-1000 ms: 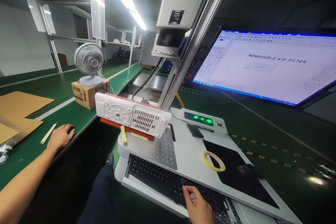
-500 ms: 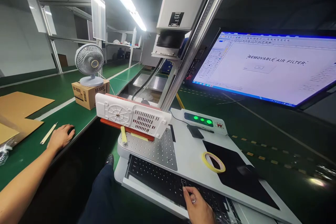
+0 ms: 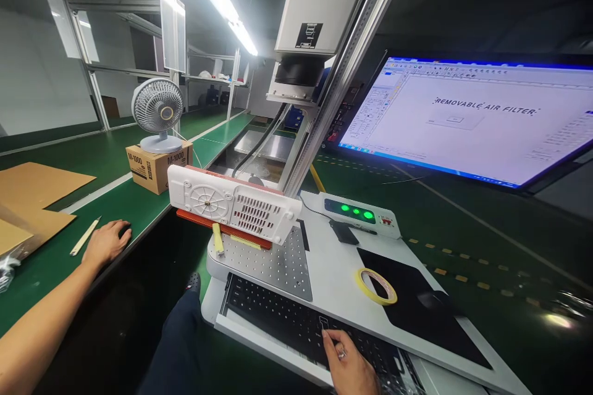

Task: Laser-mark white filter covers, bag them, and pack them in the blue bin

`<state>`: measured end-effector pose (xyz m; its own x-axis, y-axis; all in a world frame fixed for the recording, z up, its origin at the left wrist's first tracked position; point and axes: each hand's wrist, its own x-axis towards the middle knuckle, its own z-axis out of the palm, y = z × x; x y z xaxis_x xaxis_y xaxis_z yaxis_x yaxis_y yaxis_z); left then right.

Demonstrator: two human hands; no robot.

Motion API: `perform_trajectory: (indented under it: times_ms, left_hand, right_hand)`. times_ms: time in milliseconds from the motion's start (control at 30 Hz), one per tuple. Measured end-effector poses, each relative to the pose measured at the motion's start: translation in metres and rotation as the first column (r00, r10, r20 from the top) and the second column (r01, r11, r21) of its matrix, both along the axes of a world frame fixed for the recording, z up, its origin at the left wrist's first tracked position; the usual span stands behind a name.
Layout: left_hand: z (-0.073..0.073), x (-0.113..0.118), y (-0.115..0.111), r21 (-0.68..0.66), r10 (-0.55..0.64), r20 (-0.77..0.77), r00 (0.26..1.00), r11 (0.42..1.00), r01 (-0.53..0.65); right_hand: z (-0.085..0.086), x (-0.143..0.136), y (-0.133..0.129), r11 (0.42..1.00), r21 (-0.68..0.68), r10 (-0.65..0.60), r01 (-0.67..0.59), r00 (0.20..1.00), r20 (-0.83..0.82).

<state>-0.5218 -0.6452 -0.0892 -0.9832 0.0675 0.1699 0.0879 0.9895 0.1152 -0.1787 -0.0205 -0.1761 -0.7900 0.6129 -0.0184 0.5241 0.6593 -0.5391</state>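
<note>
My left hand (image 3: 109,242) rests on the edge of the green bench (image 3: 143,213), fingers loosely spread, beside a cream-handled cutter (image 3: 85,236). My right hand (image 3: 347,361) is over the black keyboard (image 3: 278,315) in the pull-out tray, its thumb and index fingertip together; what they hold, if anything, I cannot make out. A white vented plastic panel (image 3: 222,202) stands on its long side against a red-orange strip (image 3: 199,219), above the perforated metal plate (image 3: 278,270). A yellow tab (image 3: 217,239) hangs at its lower edge.
The marking head (image 3: 319,12) hangs above the panel. At the right are a monitor (image 3: 472,117), a yellow tape roll (image 3: 376,286), a black mat (image 3: 426,321) and a green-lit control box (image 3: 356,212). A fan (image 3: 158,108) stands on a carton (image 3: 160,170).
</note>
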Motion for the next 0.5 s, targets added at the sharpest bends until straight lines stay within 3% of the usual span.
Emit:
perform_trajectory:
  times_ms: [233,500]
  left_hand:
    - [0.001,0.001,-0.001,0.001,-0.016,-0.015,1.000,1.000,0.016]
    - [0.002,0.002,0.000,0.011,-0.017,-0.010,1.000,1.000,0.017]
  right_hand:
    - [-0.005,0.001,0.003,1.000,-0.004,-0.003,0.003,1.000,-0.025]
    - [0.011,0.000,-0.005,1.000,-0.010,-0.017,0.017,1.000,0.015]
